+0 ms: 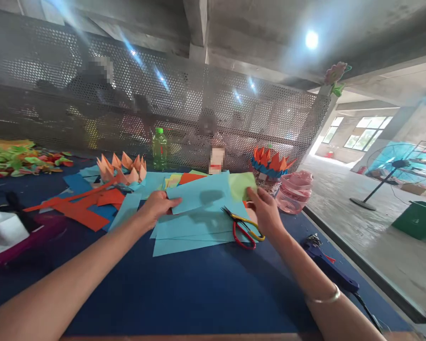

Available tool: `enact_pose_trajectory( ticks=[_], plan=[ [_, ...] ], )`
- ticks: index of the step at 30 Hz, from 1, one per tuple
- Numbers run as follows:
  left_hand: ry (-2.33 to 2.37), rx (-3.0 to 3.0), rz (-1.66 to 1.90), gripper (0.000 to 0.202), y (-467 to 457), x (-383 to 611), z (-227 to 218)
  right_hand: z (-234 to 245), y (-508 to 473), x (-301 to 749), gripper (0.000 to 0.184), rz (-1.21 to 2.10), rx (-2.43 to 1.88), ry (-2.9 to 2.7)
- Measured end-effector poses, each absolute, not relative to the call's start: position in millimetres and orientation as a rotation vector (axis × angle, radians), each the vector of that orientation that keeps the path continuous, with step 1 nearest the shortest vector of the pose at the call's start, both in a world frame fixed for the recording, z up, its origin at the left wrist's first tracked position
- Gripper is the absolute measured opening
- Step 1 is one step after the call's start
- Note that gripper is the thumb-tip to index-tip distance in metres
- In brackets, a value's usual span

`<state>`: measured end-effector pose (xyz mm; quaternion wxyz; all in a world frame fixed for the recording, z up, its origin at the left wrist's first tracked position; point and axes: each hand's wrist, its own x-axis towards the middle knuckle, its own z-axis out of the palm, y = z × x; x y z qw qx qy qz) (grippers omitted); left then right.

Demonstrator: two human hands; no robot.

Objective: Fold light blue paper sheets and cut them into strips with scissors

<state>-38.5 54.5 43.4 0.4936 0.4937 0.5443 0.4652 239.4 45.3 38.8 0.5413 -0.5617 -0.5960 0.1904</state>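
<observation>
My left hand (158, 207) pinches the left edge of a light blue paper sheet (195, 194), lifted above a stack of blue sheets (188, 244). My right hand (264, 208) is closed on the corner of a light green paper sheet (242, 184), which lies partly behind the blue one. Scissors (244, 228) with one red and one yellow handle rest on the right side of the stack, beside my right hand. Yellow and orange papers (191, 177) show behind the raised sheet.
Orange paper scraps (81, 213) and a folded peach paper crown (122, 170) lie left. A green-capped bottle (159, 149) stands behind. At right are an orange-and-blue folded piece (271, 163), a pink plastic container (294, 192) and a corded glue gun (330, 265). A perforated screen (184, 104) bounds the back.
</observation>
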Motion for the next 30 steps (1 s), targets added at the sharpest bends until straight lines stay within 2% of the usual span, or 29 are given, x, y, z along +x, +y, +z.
enact_pose_trajectory(
  ticks=[3, 5, 12, 21, 23, 26, 30],
  plan=[
    [1.297, 1.193, 1.145, 0.033, 45, -23, 41, 34, 23, 200, 0.036, 0.909, -0.985, -1.473],
    [1.242, 1.21, 1.111, 0.032, 37, -12, 40, 27, 14, 183, 0.032, 0.996, -0.959, -1.495],
    [1.127, 1.25, 1.073, 0.025, 22, 5, 34, 17, 9, 179, 0.03, 0.604, -1.23, -1.545],
    [1.145, 1.302, 1.158, 0.023, 14, 9, 34, 11, 9, 181, 0.028, 0.505, -1.412, -1.478],
    [1.131, 1.299, 1.165, 0.024, 13, 10, 35, 9, 10, 181, 0.04, 0.48, -1.42, -1.379],
    [1.081, 1.236, 1.17, 0.026, 11, 11, 37, 7, 11, 180, 0.069, 0.491, -1.402, -1.233],
    [1.071, 1.123, 1.197, 0.03, 9, 13, 40, 10, 13, 181, 0.084, 0.566, -1.367, -1.154]
  ],
)
